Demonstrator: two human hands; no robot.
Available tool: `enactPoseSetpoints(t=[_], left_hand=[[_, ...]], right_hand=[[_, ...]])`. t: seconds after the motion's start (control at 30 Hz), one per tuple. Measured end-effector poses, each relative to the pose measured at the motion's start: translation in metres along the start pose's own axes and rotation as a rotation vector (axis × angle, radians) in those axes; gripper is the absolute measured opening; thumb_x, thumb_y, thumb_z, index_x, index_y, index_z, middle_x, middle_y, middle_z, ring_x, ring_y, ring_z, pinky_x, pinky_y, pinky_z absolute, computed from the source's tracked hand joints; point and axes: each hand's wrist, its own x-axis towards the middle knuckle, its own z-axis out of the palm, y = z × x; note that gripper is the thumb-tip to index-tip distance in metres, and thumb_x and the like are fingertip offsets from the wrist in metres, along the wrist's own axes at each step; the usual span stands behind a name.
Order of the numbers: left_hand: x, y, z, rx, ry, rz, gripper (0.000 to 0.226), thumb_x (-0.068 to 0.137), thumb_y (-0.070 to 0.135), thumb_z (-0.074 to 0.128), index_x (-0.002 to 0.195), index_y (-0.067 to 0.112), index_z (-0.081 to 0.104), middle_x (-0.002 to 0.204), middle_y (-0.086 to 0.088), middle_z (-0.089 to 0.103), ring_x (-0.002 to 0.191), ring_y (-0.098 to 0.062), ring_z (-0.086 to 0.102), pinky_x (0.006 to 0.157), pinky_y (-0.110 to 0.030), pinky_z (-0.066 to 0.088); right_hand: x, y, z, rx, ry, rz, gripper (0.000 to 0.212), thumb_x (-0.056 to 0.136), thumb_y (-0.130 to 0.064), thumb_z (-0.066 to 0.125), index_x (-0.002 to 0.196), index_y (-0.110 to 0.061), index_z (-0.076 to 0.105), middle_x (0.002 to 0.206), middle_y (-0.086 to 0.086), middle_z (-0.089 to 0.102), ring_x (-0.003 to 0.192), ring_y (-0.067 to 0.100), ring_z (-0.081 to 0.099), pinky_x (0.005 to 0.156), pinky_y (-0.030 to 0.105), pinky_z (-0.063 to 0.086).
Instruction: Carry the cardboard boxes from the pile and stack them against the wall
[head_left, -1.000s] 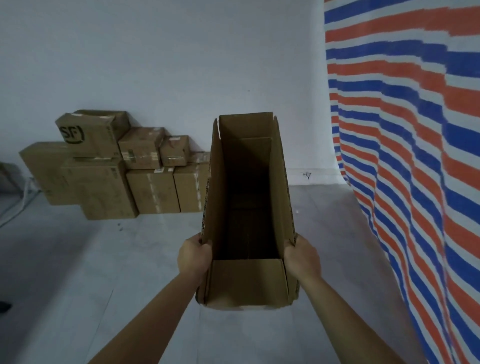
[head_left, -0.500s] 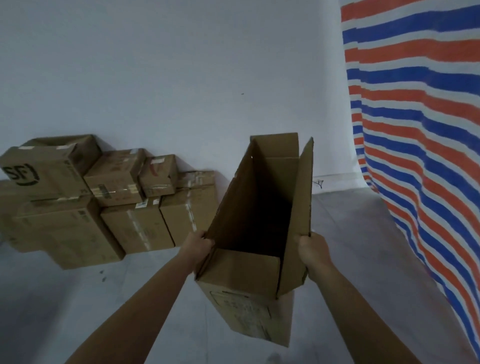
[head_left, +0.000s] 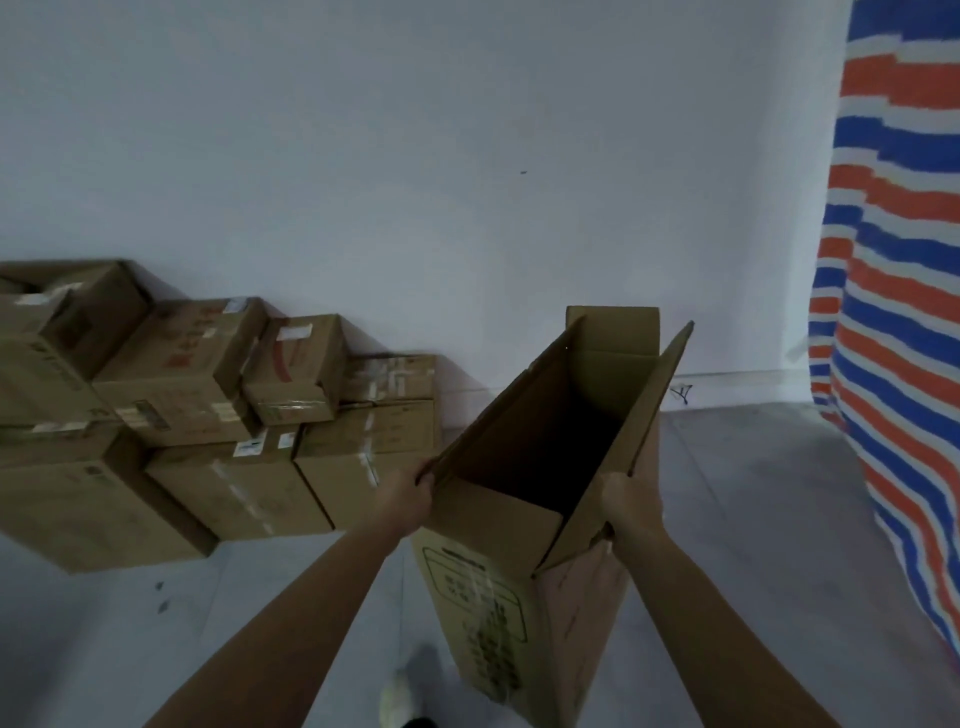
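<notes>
A tall, open-topped cardboard box (head_left: 498, 613) hangs upright in front of me, its flaps raised and its dark inside empty. My left hand (head_left: 402, 496) grips the left flap edge near the top. My right hand (head_left: 631, 501) grips the right flap and side. A stack of several sealed cardboard boxes (head_left: 208, 415) stands against the white wall (head_left: 467, 182) to the left, two layers high. The held box is just right of that stack, over the grey floor and short of the wall.
A blue, orange and white striped tarp (head_left: 893, 364) hangs along the right side. Grey concrete floor (head_left: 753, 493) runs to the wall between the stack and the tarp. My shoe (head_left: 397, 701) shows at the bottom edge.
I have come closer to the wall and the stack, which now looms larger at the left. The held box has tipped from lying forward to standing upright and hangs lower.
</notes>
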Motion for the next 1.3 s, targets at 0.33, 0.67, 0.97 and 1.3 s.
enactPoseSetpoints(t=[0.33, 0.67, 0.97, 1.3], left_hand=[[0.238, 0.039, -0.049, 0.109, -0.047, 0.117, 0.031, 0.101, 0.017, 0.051, 0.128, 0.015, 0.067, 0.107, -0.01, 0.071, 0.094, -0.025, 0.063, 0.073, -0.024, 0.041], [0.418, 0.098, 0.004, 0.289, -0.069, 0.272, 0.031, 0.103, 0.02, 0.049, 0.129, 0.017, 0.066, 0.118, -0.006, 0.072, 0.104, -0.023, 0.067, 0.084, -0.024, 0.045], [0.556, 0.082, 0.036, 0.271, -0.06, 0.146, 0.027, 0.1, 0.025, 0.056, 0.122, 0.024, 0.071, 0.111, -0.001, 0.075, 0.092, -0.016, 0.068, 0.081, -0.023, 0.05], [0.73, -0.031, 0.051, 0.401, -0.096, 0.129, 0.026, 0.099, 0.02, 0.059, 0.122, 0.019, 0.071, 0.121, -0.006, 0.07, 0.109, -0.022, 0.063, 0.097, -0.024, 0.041]], right_hand=[[0.127, -0.079, 0.123, 0.093, 0.14, 0.099, 0.014, 0.095, -0.004, 0.045, 0.083, -0.003, 0.052, 0.076, 0.012, 0.05, 0.066, 0.026, 0.046, 0.056, 0.033, 0.033], [0.261, -0.092, 0.208, 0.235, 0.378, 0.293, 0.027, 0.1, -0.019, 0.043, 0.112, -0.003, 0.061, 0.099, 0.013, 0.061, 0.09, 0.031, 0.056, 0.078, 0.037, 0.044], [0.377, -0.101, 0.279, 0.221, 0.387, 0.368, 0.022, 0.1, -0.016, 0.046, 0.109, -0.004, 0.062, 0.104, 0.014, 0.064, 0.1, 0.034, 0.06, 0.092, 0.045, 0.047], [0.452, -0.047, 0.447, 0.339, 0.426, 0.432, 0.039, 0.107, -0.033, 0.044, 0.14, -0.013, 0.052, 0.128, 0.003, 0.06, 0.112, 0.024, 0.059, 0.095, 0.035, 0.046]])
